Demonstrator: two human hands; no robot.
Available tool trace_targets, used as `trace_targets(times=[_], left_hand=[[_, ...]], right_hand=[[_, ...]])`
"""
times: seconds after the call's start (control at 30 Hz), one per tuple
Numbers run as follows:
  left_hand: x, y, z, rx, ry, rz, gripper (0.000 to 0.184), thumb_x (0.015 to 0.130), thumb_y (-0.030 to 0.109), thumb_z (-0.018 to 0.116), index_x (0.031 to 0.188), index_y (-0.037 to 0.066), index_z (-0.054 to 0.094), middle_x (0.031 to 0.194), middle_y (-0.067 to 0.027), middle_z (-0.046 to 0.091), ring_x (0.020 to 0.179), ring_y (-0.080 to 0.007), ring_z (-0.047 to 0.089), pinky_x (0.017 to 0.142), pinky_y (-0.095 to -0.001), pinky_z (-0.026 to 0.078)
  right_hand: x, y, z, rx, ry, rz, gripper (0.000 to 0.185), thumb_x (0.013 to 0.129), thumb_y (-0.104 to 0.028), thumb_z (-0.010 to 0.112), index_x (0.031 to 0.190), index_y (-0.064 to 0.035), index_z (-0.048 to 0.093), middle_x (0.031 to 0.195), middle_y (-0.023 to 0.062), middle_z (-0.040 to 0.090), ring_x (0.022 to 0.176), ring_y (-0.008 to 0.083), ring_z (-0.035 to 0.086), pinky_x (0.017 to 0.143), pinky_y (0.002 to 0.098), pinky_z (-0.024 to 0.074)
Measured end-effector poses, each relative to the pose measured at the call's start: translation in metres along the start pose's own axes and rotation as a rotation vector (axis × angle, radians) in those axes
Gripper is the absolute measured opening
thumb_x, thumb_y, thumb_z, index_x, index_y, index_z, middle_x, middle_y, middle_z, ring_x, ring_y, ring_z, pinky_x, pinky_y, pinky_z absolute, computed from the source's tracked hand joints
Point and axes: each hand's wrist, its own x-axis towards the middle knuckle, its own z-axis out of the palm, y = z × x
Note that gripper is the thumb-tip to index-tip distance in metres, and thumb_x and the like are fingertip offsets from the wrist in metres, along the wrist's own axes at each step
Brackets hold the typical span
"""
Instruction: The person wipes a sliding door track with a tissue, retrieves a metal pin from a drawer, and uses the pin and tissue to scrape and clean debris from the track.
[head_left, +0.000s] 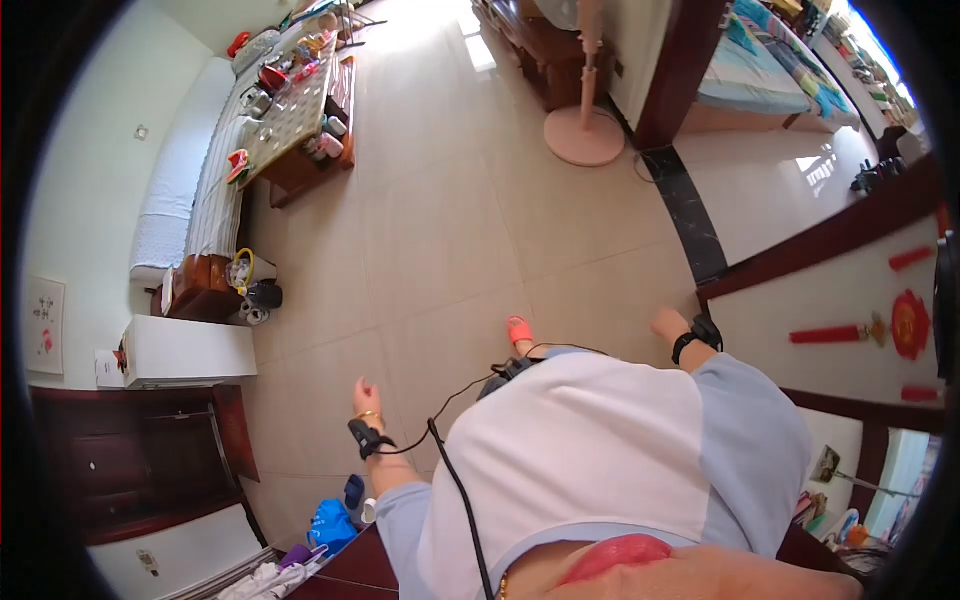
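My left hand (pixel 366 398) hangs beside my body over the tiled floor, its fingers loosely bent and slightly apart, with nothing in it. A gold bracelet and a black strapped device (pixel 368 438) sit on that wrist, and a black cable (pixel 450 470) runs past my chest. Out to the other side, my right hand (pixel 670 324) is held low near the door frame, fingers loosely curled and a little blurred; I see nothing in it. Another black wrist device (pixel 700 338) is strapped there. One foot in a red slipper (pixel 518 328) shows below my shirt.
Ahead at left stands a low table (pixel 290 110) with several items, beside a long covered seat (pixel 180 210). A pink fan stand (pixel 585 135) stands ahead by the doorway to a bedroom with a bed (pixel 750 85). A white cabinet (pixel 190 350) and blue bag (pixel 332 525) are at left.
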Motion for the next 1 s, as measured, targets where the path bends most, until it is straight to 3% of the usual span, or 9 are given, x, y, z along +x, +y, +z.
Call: trace_targets(times=[0.1, 0.17, 0.3, 0.37, 0.53, 0.77, 0.8, 0.9, 1.0], left_hand=[[0.067, 0.038, 0.037, -0.092, -0.231, 0.121, 0.041, 0.08, 0.02, 0.06, 0.118, 0.008, 0.048, 0.085, -0.0058, 0.06, 0.069, -0.0165, 0.055, 0.063, -0.0313, 0.047], [0.083, 0.075, 0.027, -0.401, -0.701, -0.248, 0.041, 0.082, 0.022, 0.058, 0.119, 0.009, 0.047, 0.089, -0.0041, 0.058, 0.071, -0.0129, 0.054, 0.06, -0.0282, 0.046], [0.133, -0.08, 0.075, -0.669, -0.563, -0.569, 0.039, 0.082, 0.024, 0.057, 0.116, 0.005, 0.049, 0.082, -0.0049, 0.058, 0.066, -0.0118, 0.053, 0.054, -0.0266, 0.044], [0.177, -0.083, 0.081, -0.741, -0.508, -0.672, 0.039, 0.082, 0.024, 0.056, 0.115, 0.004, 0.049, 0.08, -0.0052, 0.058, 0.064, -0.0115, 0.052, 0.052, -0.0261, 0.043], [0.432, -0.017, 0.13, -0.384, -0.663, -0.496, 0.038, 0.081, 0.024, 0.056, 0.112, 0.002, 0.052, 0.079, -0.0065, 0.059, 0.065, -0.0124, 0.053, 0.053, -0.0268, 0.045], [0.628, 0.073, 0.161, 0.039, -0.864, -0.201, 0.038, 0.078, 0.024, 0.057, 0.107, 0.0, 0.055, 0.078, -0.0083, 0.06, 0.067, -0.0137, 0.054, 0.055, -0.0279, 0.046], [0.666, 0.12, 0.165, 0.051, -0.633, -0.102, 0.038, 0.074, 0.023, 0.058, 0.103, -0.001, 0.057, 0.083, -0.0133, 0.062, 0.073, -0.0183, 0.058, 0.062, -0.0304, 0.048], [0.76, 0.306, 0.147, 0.146, -0.565, 0.277, 0.041, 0.075, 0.023, 0.06, 0.11, 0.002, 0.054, 0.09, -0.017, 0.063, 0.08, -0.0245, 0.061, 0.071, -0.0321, 0.049], [0.844, 0.415, 0.179, 0.116, -0.613, 0.326, 0.04, 0.076, 0.019, 0.06, 0.112, 0.004, 0.054, 0.089, -0.0159, 0.063, 0.077, -0.0218, 0.06, 0.069, -0.031, 0.048]], right_hand=[[0.075, -0.053, -0.017, -0.015, -0.01, -0.1, 0.027, 0.079, -0.018, 0.045, 0.092, -0.0014, 0.062, 0.099, 0.0209, 0.059, 0.092, 0.0366, 0.057, 0.079, 0.0432, 0.0458], [0.139, -0.104, -0.02, 0.181, 0.052, -0.216, 0.024, 0.076, -0.017, 0.048, 0.083, -0.0004, 0.063, 0.09, 0.0221, 0.06, 0.085, 0.0376, 0.057, 0.074, 0.0451, 0.0454], [0.195, -0.288, -0.177, 0.436, 0.174, -0.346, 0.029, 0.078, -0.022, 0.049, 0.094, -0.0011, 0.06, 0.098, 0.0211, 0.059, 0.094, 0.036, 0.055, 0.079, 0.0431, 0.0442], [0.233, -0.351, -0.215, 0.512, 0.288, -0.508, 0.031, 0.078, -0.025, 0.05, 0.096, -0.0015, 0.059, 0.098, 0.0199, 0.059, 0.093, 0.0354, 0.055, 0.08, 0.0423, 0.0439], [0.315, -0.449, -0.285, 0.579, 0.305, -0.467, 0.031, 0.077, -0.027, 0.053, 0.094, -0.0023, 0.06, 0.099, 0.0193, 0.059, 0.092, 0.035, 0.056, 0.078, 0.0424, 0.0447], [0.414, -0.379, -0.259, 0.464, 0.1, 0.092, 0.026, 0.071, -0.017, 0.052, 0.086, 0.0014, 0.063, 0.09, 0.0242, 0.06, 0.085, 0.0372, 0.059, 0.075, 0.0448, 0.0451], [0.407, -0.376, -0.279, 0.537, 0.039, 0.173, 0.027, 0.071, -0.018, 0.052, 0.086, 0.0013, 0.063, 0.091, 0.024, 0.06, 0.086, 0.0367, 0.059, 0.076, 0.044, 0.0451], [0.425, -0.369, -0.289, 0.685, 0.055, 0.396, 0.027, 0.072, -0.018, 0.053, 0.087, 0.0016, 0.063, 0.092, 0.0237, 0.06, 0.089, 0.0353, 0.058, 0.077, 0.0434, 0.0451], [0.487, -0.368, -0.274, 0.698, 0.154, 0.42, 0.025, 0.074, -0.016, 0.055, 0.092, 0.0007, 0.06, 0.071, 0.0182, 0.062, 0.06, 0.0293, 0.062, 0.059, 0.038, 0.0493]])
